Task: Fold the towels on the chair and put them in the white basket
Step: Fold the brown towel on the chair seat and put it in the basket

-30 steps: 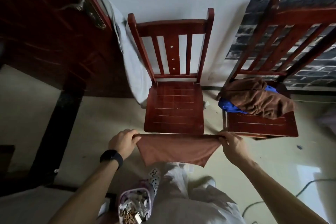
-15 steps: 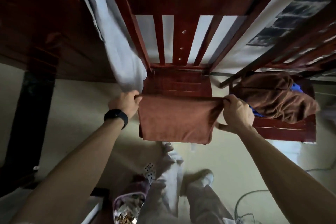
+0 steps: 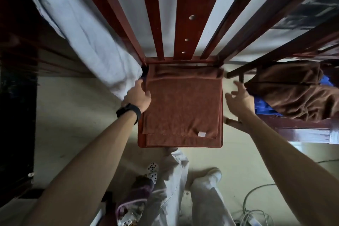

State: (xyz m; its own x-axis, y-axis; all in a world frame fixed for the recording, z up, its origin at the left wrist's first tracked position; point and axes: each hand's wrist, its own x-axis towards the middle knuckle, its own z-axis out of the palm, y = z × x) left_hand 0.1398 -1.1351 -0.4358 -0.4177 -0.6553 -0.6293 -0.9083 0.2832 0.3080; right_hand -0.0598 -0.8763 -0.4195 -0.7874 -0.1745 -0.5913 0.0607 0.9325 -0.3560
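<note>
While both bare forearms reached in from the near corners, the person's legs in pale trousers (image 3: 207,203) stood just before the chair (image 3: 183,24). The left hand (image 3: 136,96), a black watch (image 3: 128,111) on its wrist, lay at the left edge of the brown towel (image 3: 183,106), fingers bent onto the cloth; whether they pinched it or merely pressed it could not be told. The right hand (image 3: 238,99) hovered just off the seat's right edge, fingers spread and released, holding nothing. The towel lay flat in folded layers on the chair's seat, with a small pale label (image 3: 201,134) by its near right corner. Farther right, on a second chair (image 3: 297,126), a crumpled brown towel (image 3: 293,90) was heaped over a blue towel (image 3: 264,106). A white cloth (image 3: 88,38) hung at far left.
</note>
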